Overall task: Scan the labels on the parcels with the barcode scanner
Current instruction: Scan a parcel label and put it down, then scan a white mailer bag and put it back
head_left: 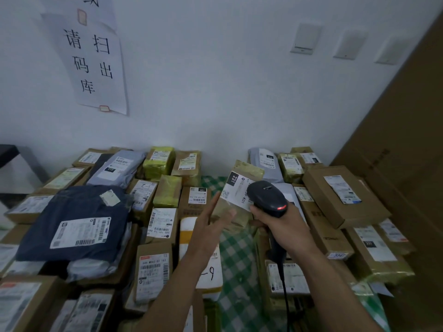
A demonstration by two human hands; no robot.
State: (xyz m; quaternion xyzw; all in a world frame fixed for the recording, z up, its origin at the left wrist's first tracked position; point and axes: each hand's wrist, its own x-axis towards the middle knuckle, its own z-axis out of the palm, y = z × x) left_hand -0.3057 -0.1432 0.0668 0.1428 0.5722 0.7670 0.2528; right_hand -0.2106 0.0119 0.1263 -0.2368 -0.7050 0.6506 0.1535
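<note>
A person's right hand (275, 224) grips a black barcode scanner (267, 197), red light glowing, just in front of a tilted brown parcel (242, 171) whose white label (236, 192) reads "231" and "K01". The left hand (211, 226), fingers straight, rests against the parcel's left edge. Below both hands lies a green check cloth (237, 255). Beyond them, a wall notice (93, 61) reads "请扫码出库".

Left hand (211, 227) fingers straight, right hand (279, 224) gripping
</note>
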